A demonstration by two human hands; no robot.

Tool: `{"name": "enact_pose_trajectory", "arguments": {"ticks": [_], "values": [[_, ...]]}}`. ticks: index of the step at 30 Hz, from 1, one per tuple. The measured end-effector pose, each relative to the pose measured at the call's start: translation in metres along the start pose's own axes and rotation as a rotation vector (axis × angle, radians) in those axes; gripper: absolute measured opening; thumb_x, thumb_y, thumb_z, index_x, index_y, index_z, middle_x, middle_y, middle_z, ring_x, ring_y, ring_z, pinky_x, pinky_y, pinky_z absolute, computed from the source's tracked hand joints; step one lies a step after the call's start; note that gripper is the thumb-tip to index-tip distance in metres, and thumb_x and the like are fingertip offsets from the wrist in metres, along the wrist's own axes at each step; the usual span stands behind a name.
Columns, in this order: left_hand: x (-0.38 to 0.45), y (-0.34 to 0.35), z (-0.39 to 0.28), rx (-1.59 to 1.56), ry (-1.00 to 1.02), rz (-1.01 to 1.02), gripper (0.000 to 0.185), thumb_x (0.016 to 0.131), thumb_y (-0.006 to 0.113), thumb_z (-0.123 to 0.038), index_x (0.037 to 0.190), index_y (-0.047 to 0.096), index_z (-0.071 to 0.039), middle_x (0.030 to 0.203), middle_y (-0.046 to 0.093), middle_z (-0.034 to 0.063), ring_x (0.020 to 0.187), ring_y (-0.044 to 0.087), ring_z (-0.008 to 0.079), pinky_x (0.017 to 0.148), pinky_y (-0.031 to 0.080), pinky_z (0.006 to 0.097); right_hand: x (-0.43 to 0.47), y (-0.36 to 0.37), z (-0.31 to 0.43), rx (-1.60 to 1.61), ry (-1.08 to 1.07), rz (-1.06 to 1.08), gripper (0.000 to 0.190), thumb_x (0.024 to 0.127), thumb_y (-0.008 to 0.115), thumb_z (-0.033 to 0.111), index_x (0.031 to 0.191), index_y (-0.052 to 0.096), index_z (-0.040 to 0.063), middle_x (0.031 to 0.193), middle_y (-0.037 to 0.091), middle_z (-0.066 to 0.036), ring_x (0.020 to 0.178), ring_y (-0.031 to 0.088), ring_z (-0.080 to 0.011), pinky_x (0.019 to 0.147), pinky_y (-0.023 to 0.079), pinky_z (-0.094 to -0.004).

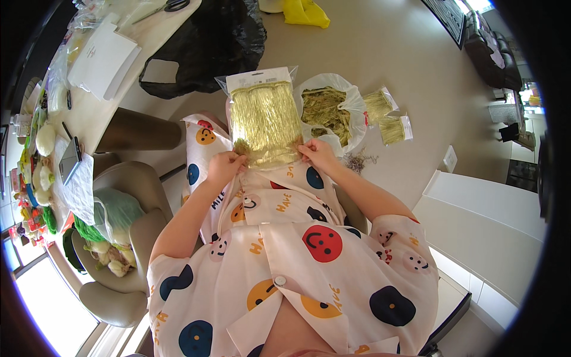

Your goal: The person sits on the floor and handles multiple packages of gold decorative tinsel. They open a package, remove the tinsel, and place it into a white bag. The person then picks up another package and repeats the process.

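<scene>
A clear plastic packet of shiny gold fringe (266,120), with a white header card at its far end, lies over my lap. My left hand (226,168) pinches its near left corner between thumb and fingers, and my right hand (316,154) grips the near right corner. To the right, a white plastic bag (355,96) on the floor stands open, full of dry greenish-gold strips (324,107). Two smaller packets of similar gold fringe, one (377,106) beyond the other (392,130), lie on the floor beside that bag.
A black plastic bag (209,49) is on the floor ahead. At left, a table (156,33) bears scissors (176,4), a white paper folder (105,58) and a phone (70,158). A chair (151,192) holds a bag of vegetables (117,214). A white cabinet (482,205) stands at right.
</scene>
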State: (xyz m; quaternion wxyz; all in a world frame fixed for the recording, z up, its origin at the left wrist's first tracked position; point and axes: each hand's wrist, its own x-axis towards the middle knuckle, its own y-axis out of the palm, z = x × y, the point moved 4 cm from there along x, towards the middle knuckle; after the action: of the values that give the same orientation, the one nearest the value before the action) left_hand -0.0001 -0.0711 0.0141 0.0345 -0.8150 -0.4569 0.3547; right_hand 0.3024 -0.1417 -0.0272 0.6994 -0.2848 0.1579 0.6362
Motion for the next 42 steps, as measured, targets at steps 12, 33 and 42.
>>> {"name": "enact_pose_trajectory", "arguments": {"ticks": [12, 33, 42], "values": [[0.031, -0.014, 0.021, -0.281, -0.109, 0.213, 0.028, 0.083, 0.078, -0.018, 0.093, 0.063, 0.003, 0.076, 0.067, 0.0071, 0.059, 0.063, 0.0114, 0.053, 0.052, 0.0243, 0.029, -0.014, -0.001, 0.151, 0.120, 0.387, 0.028, 0.093, 0.068, 0.030, 0.099, 0.063, 0.003, 0.079, 0.060, 0.000, 0.067, 0.054, -0.0081, 0.061, 0.044, -0.0230], [0.023, -0.006, -0.015, -0.241, -0.104, 0.151, 0.031, 0.085, 0.078, -0.030, 0.095, 0.069, -0.001, 0.069, 0.061, 0.0004, 0.054, 0.053, 0.0079, 0.049, 0.043, 0.0238, 0.022, 0.009, 0.044, 0.386, 0.141, 0.232, 0.048, 0.079, 0.082, 0.020, 0.116, 0.063, -0.005, 0.107, 0.069, -0.011, 0.096, 0.066, -0.0178, 0.083, 0.053, -0.0306], [0.027, 0.016, -0.065, -0.821, -0.058, 0.432, 0.019, 0.094, 0.068, -0.028, 0.088, 0.064, -0.011, 0.079, 0.058, -0.0058, 0.072, 0.045, 0.0051, 0.068, 0.037, 0.0225, 0.011, -0.066, 0.064, 0.798, -0.115, 0.156, 0.033, 0.087, 0.074, 0.017, 0.115, 0.063, 0.004, 0.106, 0.068, -0.006, 0.096, 0.066, -0.0157, 0.085, 0.053, -0.0332]]}}
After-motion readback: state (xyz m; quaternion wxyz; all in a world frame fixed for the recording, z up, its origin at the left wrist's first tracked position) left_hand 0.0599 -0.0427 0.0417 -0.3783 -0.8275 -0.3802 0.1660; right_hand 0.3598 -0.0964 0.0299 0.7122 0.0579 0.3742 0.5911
